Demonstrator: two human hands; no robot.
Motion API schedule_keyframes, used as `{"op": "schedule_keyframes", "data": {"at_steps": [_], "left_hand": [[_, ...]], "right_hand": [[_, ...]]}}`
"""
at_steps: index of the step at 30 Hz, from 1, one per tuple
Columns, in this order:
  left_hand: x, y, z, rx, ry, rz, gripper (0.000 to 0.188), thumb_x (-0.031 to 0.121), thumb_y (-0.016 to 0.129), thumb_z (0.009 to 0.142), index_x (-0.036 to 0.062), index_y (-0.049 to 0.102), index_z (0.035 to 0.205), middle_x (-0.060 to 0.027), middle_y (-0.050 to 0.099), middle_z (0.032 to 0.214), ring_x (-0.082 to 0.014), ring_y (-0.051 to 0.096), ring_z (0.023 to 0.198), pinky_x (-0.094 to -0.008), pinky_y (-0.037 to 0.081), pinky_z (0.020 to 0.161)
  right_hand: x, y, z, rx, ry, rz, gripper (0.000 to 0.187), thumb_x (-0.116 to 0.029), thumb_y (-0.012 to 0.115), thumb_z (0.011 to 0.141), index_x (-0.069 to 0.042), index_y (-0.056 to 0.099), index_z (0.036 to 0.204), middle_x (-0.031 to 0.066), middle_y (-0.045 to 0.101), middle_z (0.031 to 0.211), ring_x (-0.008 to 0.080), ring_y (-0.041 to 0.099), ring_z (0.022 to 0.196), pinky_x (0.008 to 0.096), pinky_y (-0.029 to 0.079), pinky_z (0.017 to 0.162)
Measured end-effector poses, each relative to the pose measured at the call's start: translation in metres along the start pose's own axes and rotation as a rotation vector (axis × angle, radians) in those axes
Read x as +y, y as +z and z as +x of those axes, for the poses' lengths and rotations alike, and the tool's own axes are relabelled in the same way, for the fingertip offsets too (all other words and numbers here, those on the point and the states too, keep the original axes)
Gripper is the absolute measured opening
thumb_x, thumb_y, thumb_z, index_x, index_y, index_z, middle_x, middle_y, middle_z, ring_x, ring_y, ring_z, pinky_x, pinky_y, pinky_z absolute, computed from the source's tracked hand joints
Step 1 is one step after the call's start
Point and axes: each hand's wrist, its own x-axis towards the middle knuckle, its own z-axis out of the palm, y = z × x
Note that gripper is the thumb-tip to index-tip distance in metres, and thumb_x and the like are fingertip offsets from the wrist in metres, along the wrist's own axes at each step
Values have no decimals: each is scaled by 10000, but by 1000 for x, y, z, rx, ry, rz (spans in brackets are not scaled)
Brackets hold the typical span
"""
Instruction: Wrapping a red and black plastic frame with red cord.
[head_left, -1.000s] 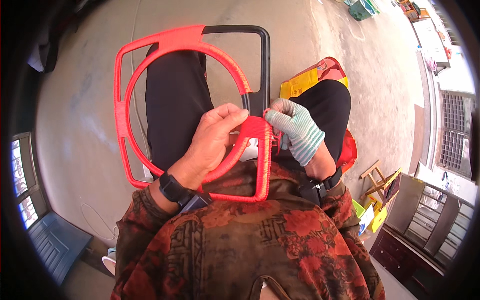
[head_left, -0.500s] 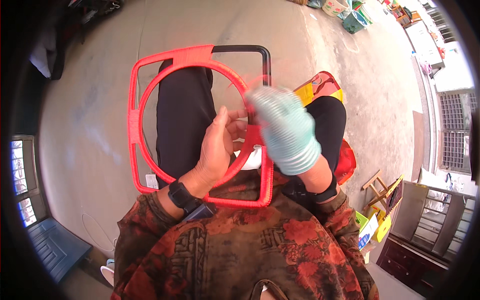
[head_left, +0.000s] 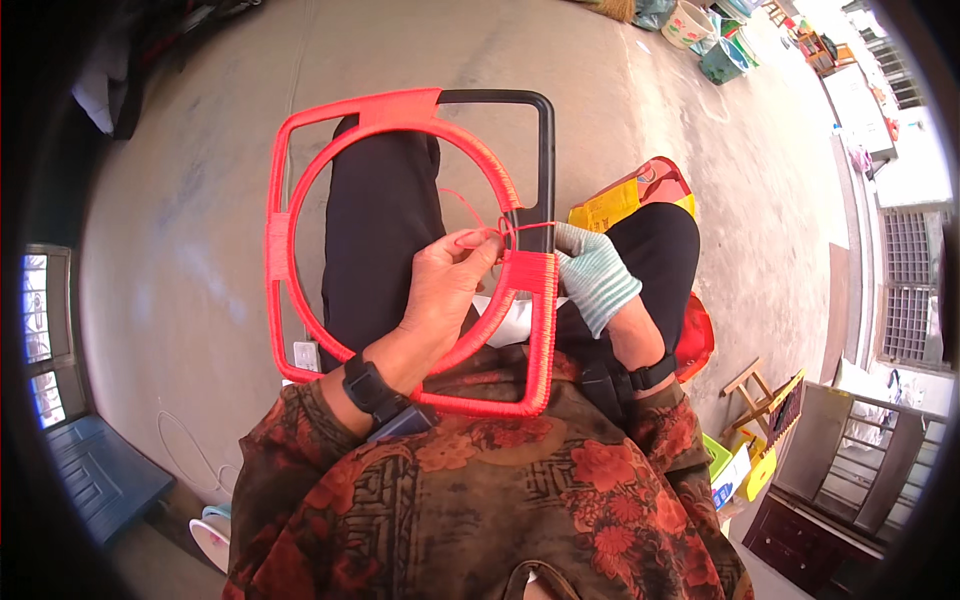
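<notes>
Two pinched hands (head_left: 443,285) (head_left: 603,284) on red cord (head_left: 532,227)

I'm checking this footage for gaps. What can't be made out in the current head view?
In the head view:
Left hand: its lower fingers, hidden behind the hand itself.
Red thread: its path between the fingers, which cover it.
Red-wrapped frame: its underside, facing away.
Yellow and red bag: its near part, hidden by the right knee.
Broom-like bundle: cut off by the top edge.
</notes>
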Motion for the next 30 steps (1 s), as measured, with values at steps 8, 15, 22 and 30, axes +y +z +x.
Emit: {"op": "schedule_keyframes", "data": {"at_steps": [8,15,22,30], "left_hand": [[1,2,-4,-224,27,-427,210,105,536,931,-3,583,1105,-46,639,920,-119,620,800,-277,513,722],[13,3,-6,-195,14,-445,186,112,474,933,17,580,1053,-68,645,946,-138,632,807,-285,522,722],[12,4,-5,-203,1,-422,179,139,484,938,27,583,1037,-59,645,931,-132,629,784,-269,520,693],[12,6,-7,-298,34,-325,183,73,495,947,-7,553,1102,-107,641,1043,-161,634,926,-291,528,841]], "right_hand": [[-18,-4,4,-113,135,-119,213,-122,667,868,11,670,1035,1,638,764,73,578,663,241,511,593],[12,-39,-11,70,-253,461,98,-65,594,845,-45,636,931,69,660,840,106,569,634,245,477,583],[10,-53,-32,-77,-327,1152,147,-230,533,956,-97,523,1017,23,511,709,106,422,489,229,399,492],[16,-83,-42,-5,-468,593,305,-278,518,953,-46,529,1150,-33,449,644,53,384,439,223,357,425]]}}
